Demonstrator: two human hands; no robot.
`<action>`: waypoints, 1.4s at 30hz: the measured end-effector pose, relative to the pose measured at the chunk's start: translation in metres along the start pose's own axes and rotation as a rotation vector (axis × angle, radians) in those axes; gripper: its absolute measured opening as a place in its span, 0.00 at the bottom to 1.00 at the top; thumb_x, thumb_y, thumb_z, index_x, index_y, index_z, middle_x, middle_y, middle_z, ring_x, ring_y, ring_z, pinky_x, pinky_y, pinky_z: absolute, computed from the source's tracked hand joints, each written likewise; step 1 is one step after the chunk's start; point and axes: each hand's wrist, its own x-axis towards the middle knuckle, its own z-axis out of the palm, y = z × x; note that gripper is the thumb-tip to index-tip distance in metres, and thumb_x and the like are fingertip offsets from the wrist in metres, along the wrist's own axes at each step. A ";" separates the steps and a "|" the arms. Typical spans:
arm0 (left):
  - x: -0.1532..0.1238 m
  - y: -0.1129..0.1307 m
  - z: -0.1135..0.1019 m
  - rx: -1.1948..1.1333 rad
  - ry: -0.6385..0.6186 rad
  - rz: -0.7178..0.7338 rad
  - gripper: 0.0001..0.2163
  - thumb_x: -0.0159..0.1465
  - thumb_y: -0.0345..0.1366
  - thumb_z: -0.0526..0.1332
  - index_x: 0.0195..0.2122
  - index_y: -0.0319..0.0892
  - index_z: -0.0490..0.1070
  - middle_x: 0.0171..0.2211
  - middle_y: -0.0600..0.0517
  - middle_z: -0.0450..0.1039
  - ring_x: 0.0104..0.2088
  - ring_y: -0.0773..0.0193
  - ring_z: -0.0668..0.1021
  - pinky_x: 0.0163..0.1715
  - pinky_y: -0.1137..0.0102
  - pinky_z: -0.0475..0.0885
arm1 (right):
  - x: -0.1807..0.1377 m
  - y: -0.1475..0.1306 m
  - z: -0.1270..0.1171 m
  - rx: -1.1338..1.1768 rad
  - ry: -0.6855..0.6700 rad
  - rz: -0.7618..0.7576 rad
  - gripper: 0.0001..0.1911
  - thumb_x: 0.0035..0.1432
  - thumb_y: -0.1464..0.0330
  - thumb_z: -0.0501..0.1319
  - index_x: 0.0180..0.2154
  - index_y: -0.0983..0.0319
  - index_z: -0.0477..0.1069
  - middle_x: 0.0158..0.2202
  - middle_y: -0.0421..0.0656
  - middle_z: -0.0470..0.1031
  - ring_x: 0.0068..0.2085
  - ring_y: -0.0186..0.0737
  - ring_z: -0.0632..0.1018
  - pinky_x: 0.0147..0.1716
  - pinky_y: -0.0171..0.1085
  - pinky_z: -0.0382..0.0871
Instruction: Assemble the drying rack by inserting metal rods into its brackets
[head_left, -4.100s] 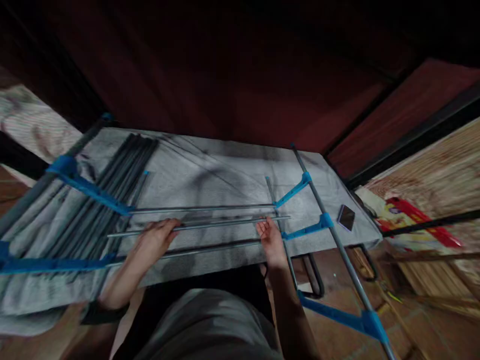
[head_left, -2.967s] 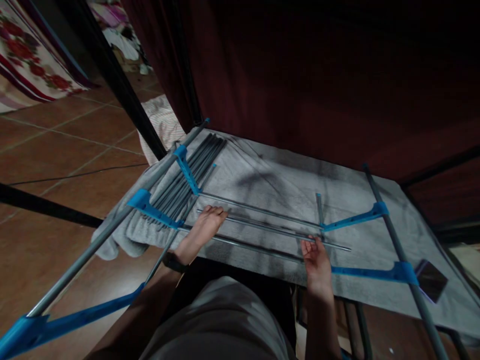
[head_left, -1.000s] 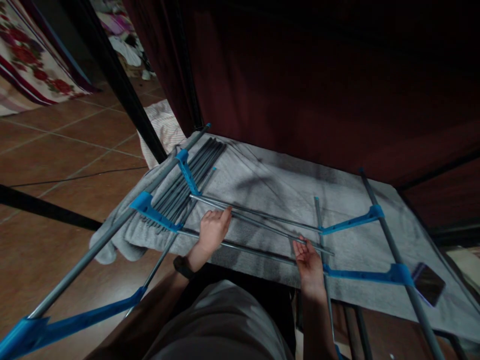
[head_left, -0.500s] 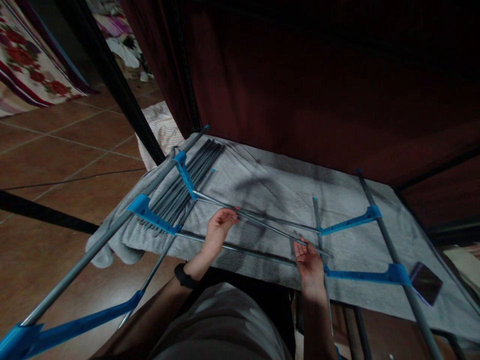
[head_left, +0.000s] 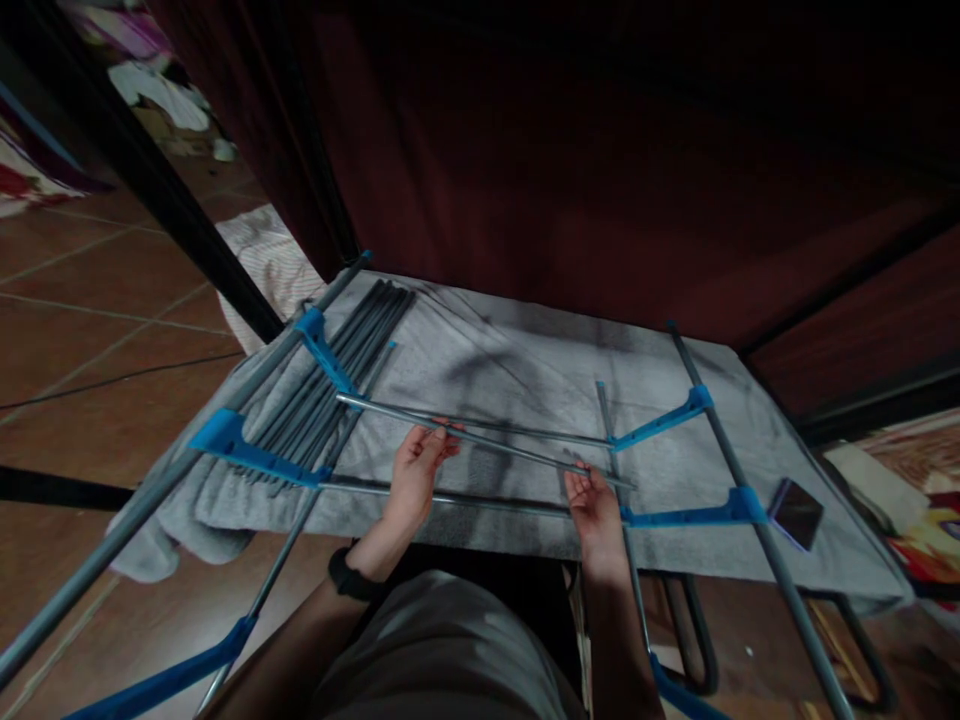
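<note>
The thin, straight grey metal rod [head_left: 517, 452] slants from ten o'clock down to four o'clock just above the grey cloth [head_left: 525, 350], the left hand [head_left: 415, 472] pinching its ten-o'clock part in curled fingers and the right hand [head_left: 592, 497] loosely gripping its four-o'clock end beside a blue bracket [head_left: 660, 420].

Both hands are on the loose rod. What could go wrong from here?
1. The rod in the left hand and right hand slants; its left end could miss the bracket and slip.
2. The phone lies near the towel's right edge beside the frame; a nudged frame might knock it off.
</note>
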 end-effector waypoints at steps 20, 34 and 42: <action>-0.012 0.001 0.029 0.261 -0.142 0.151 0.18 0.65 0.49 0.63 0.50 0.43 0.70 0.46 0.45 0.80 0.46 0.56 0.81 0.48 0.60 0.77 | -0.028 0.027 0.042 0.086 -0.111 0.067 0.06 0.60 0.75 0.63 0.32 0.59 0.74 0.31 0.38 0.81 0.35 0.33 0.82 0.43 0.35 0.80; 0.002 0.059 0.050 0.387 -0.345 0.595 0.28 0.70 0.42 0.60 0.69 0.51 0.52 0.37 0.53 0.78 0.40 0.59 0.81 0.54 0.56 0.72 | -0.059 0.020 0.063 -0.281 -0.561 0.334 0.12 0.65 0.63 0.58 0.38 0.65 0.76 0.37 0.49 0.81 0.36 0.39 0.80 0.42 0.41 0.75; 0.022 0.086 0.039 0.641 -0.329 0.722 0.25 0.69 0.43 0.60 0.66 0.51 0.60 0.29 0.57 0.70 0.30 0.61 0.75 0.43 0.60 0.76 | -0.065 0.012 0.052 -0.337 -0.512 0.154 0.11 0.53 0.64 0.67 0.36 0.64 0.76 0.33 0.46 0.82 0.32 0.38 0.79 0.37 0.37 0.72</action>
